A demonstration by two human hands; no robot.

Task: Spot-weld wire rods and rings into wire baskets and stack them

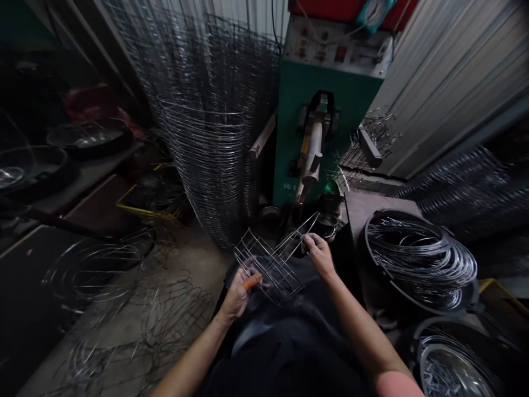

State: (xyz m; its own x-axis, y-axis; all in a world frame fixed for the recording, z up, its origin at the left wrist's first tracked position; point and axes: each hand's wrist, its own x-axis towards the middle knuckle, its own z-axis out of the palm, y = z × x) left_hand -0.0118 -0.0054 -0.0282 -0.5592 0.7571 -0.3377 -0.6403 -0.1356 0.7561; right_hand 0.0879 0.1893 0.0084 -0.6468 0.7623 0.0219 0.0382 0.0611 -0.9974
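Note:
I hold a small wire grid frame over my lap with both hands. My left hand grips its near left edge, fingers closed, and an orange piece shows at one fingertip. At the frame's far right end my right hand pinches the wires where they narrow. The frame tilts up toward the green welding machine in front of me, below its upright arm.
A tall stack of wire baskets stands left of the machine. Coiled wire rings lie in a tub at the right, another tub sits nearer. Loose wire hoops cover the floor at the left. Dark pans rest on a left bench.

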